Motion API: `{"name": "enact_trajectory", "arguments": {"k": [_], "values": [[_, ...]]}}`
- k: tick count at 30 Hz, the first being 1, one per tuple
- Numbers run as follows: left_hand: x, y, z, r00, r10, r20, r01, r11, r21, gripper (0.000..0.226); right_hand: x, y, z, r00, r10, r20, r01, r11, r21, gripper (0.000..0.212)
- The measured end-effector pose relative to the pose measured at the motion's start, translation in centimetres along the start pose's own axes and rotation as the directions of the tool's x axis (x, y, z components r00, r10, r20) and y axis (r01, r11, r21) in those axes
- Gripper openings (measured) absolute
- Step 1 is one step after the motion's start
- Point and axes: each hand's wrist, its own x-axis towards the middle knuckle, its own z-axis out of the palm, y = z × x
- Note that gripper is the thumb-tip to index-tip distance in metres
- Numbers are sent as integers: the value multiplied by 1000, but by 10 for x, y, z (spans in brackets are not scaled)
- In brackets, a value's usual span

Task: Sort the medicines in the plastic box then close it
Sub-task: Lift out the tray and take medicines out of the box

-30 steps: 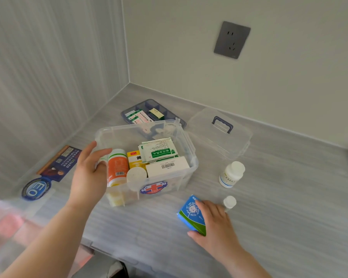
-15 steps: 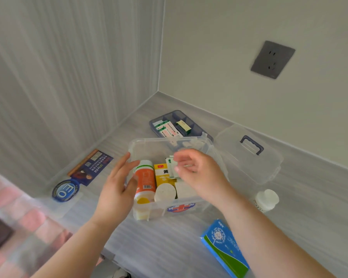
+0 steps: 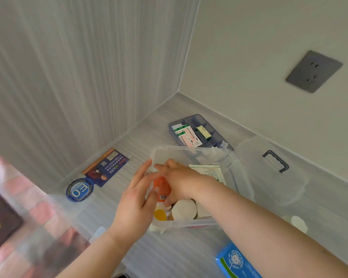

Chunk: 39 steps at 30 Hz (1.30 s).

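Grey striped counter (image 3: 129, 149) in wall corner. Clear plastic box (image 3: 191, 152) mid-counter, open; lid (image 3: 269, 169) lies apart at right, blue divider tray (image 3: 201, 121) behind. Advice: steady box wall, seat orange bottle (image 3: 162, 186) upright at left end, leaving room for blue carton (image 3: 237, 261) outside. Left hand (image 3: 135, 201) spread flat against box's left wall, gripping nothing. Right hand (image 3: 181, 181) reaches over rim, fingers curled on bottle.

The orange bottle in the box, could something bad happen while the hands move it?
Maybe. The right hand reaches across the orange bottle in a crowded clear box, so it might tip the bottle or knock the white round lid beside it. The blue and green box lies near the counter's front edge, where the forearm could nudge it off.
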Motion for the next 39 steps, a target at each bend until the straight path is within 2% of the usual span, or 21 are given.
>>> {"name": "enact_trajectory", "arguments": {"k": [3,9,15,21,23,24,26,27,28,29,31,33,34,36,37,39], "values": [[-1,-1,0,1000,16,-1,-16,1000,-13,48,2,-2,1,1000,-18,4,19,993,-120,107],[1,0,1,1000,-6,0,6,1000,-4,42,5,-5,6,999,-40,-21,35,978,-207,105],[1,0,1,1000,21,-8,-20,1000,10,41,1,-2,3,996,-67,-56,62,994,-86,100],[-1,4,-1,1000,-7,-31,7,1000,14,38,-26,4,-20,983,-70,-171,75,997,24,95],[-1,8,-3,999,-2,-36,5,997,81,35,-42,7,-30,969,-81,-232,101,992,76,95],[-1,11,-5,999,12,-42,-6,989,145,40,-51,9,-33,961,-83,-264,116,987,113,96],[3,21,-12,997,70,-46,-54,959,278,78,-70,12,-33,936,-83,-342,152,972,180,97],[6,29,-14,996,79,-51,-61,954,293,90,-79,14,-31,916,-87,-392,173,966,191,98],[8,39,-16,996,76,-52,-58,959,278,90,-87,14,-28,891,-90,-445,191,964,187,98],[11,50,-15,997,69,-28,-62,976,209,80,-95,15,-24,861,-96,-499,209,962,177,97],[15,66,-8,992,10,128,0,997,-77,48,-109,16,-15,800,-105,-590,262,947,186,97],[18,76,5,946,-24,324,148,920,-364,52,-127,19,-8,763,-92,-639,311,920,238,107],[17,78,13,925,-18,380,195,880,-433,55,-137,21,-4,759,-66,-648,315,908,276,110],[9,83,34,909,28,417,202,844,-497,51,-159,27,7,750,15,-662,328,860,391,111],[4,85,45,906,49,421,194,835,-515,54,-170,30,14,741,78,-667,352,801,485,107],[-7,90,69,908,106,406,106,879,-465,60,-192,37,26,710,248,-659,407,619,672,95]]}}
